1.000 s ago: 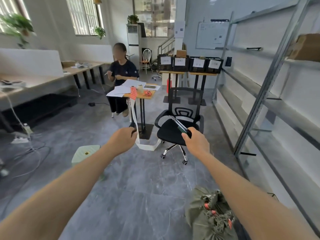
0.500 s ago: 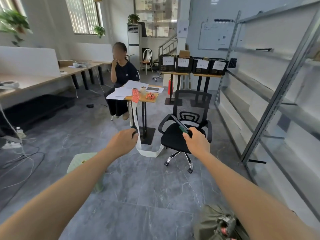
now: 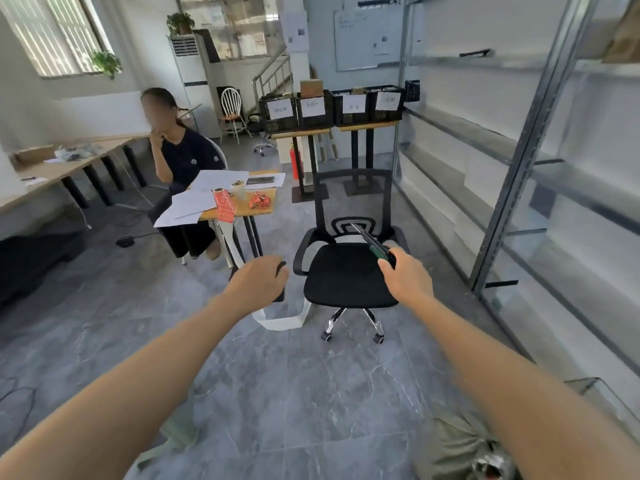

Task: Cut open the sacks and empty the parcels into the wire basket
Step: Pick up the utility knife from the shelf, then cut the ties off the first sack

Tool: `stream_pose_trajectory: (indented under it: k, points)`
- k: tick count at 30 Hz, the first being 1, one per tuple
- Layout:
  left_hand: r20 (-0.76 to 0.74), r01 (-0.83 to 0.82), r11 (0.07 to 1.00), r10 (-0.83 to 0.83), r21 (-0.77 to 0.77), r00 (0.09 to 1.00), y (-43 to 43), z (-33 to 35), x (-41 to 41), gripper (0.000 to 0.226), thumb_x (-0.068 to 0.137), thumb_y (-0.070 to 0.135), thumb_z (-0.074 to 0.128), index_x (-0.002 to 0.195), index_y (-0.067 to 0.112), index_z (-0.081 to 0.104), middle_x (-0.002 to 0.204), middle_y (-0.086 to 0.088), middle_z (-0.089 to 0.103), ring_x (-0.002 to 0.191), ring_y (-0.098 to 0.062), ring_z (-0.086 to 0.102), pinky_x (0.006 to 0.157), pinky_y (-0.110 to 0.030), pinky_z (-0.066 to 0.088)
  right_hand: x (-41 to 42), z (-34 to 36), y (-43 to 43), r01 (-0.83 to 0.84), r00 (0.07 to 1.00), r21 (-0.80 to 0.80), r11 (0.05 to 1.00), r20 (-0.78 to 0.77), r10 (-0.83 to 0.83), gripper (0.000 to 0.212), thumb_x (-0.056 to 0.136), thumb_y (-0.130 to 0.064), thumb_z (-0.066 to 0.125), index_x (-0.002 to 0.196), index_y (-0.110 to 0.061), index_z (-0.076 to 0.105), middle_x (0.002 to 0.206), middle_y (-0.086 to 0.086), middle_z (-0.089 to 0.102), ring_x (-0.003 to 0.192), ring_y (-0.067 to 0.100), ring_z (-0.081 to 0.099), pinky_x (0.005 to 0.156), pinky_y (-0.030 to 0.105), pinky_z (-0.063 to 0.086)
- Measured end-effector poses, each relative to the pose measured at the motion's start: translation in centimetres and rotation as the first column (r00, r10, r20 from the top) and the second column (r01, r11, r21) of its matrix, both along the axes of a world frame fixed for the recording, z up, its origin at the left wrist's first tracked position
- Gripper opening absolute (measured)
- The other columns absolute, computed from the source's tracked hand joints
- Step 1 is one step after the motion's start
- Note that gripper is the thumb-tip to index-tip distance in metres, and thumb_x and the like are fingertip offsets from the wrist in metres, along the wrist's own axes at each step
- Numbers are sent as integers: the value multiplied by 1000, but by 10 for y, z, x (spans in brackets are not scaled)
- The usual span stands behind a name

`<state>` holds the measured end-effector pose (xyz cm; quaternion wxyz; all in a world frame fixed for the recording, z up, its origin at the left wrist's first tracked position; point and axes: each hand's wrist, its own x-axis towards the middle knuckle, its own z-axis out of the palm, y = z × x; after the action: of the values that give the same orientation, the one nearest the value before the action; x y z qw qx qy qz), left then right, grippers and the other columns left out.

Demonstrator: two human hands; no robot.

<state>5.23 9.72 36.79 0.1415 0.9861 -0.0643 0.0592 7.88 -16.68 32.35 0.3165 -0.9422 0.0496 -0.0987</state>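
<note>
My right hand (image 3: 405, 278) is closed around a green-handled utility knife (image 3: 375, 245), whose blade points up and away over the seat of a black office chair (image 3: 346, 271). To its left, at the same height, my left hand (image 3: 258, 284) shows its back, the fingers curled under with nothing visible in them. An olive-green sack (image 3: 453, 445) with a tied, red-flecked neck lies on the floor at the bottom right, partly hidden by my right forearm. A thin wire rim (image 3: 595, 389) shows at the right edge; I cannot tell whether it is the wire basket.
A person sits at a small table (image 3: 263, 199) with papers and a red label roll; a white strip hangs from it to the floor. Metal shelving (image 3: 519, 174) lines the right side. Black labelled crates (image 3: 311, 109) stand on stands at the back. A pale green stool (image 3: 173, 434) is under my left arm.
The view has moved forward toward the chair and table. Both hands stay stretched out in the same poses. Less of the sack shows at the bottom right.
</note>
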Motion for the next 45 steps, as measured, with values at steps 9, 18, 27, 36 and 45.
stream_pose_trajectory:
  k: [9, 18, 27, 36, 45]
  points:
    - [-39, 284, 959, -284, -10, 958, -64, -20, 67, 34, 99, 31, 33, 109, 10, 58, 106, -9, 63, 98, -29, 60, 86, -38, 47, -5, -11, -51, 232, 972, 5, 973, -49, -231, 35, 98, -35, 41, 125, -14, 48, 109, 8, 62, 97, 29, 58, 77, 39, 49]
    - [-78, 656, 754, -656, -25, 751, -144, -32, 128, 36, 99, 31, 35, 117, 8, 55, 117, -11, 62, 110, -31, 56, 92, -40, 43, -65, -23, -90, 602, 794, 12, 798, -121, -596, 31, 99, -35, 44, 117, -10, 49, 91, 9, 60, 77, 28, 57, 61, 33, 42]
    - [-128, 876, 482, -868, 23, 480, -220, -52, 101, 43, 101, 33, 33, 129, 5, 49, 128, -15, 57, 116, -31, 52, 93, -39, 42, -167, -35, -78, 871, 491, 58, 488, -154, -858, 27, 97, -35, 47, 109, -11, 48, 91, 11, 62, 77, 30, 59, 65, 40, 50]
    - [-156, 958, 281, -946, 48, 285, -262, -82, 9, 37, 100, 32, 34, 115, 5, 55, 115, -15, 62, 104, -32, 58, 85, -40, 47, -271, -52, -71, 937, 348, 76, 340, -217, -912, 24, 97, -32, 48, 109, -11, 48, 92, 7, 60, 80, 28, 58, 63, 35, 44]
    - [-231, 980, 197, -953, 10, 194, -278, -127, -67, 31, 98, 29, 34, 94, 7, 54, 97, -12, 63, 89, -31, 57, 75, -39, 46, -334, -93, -80, 964, 265, 78, 253, -295, -918, 37, 95, -36, 49, 122, -10, 49, 105, 12, 63, 96, 33, 58, 71, 35, 44]
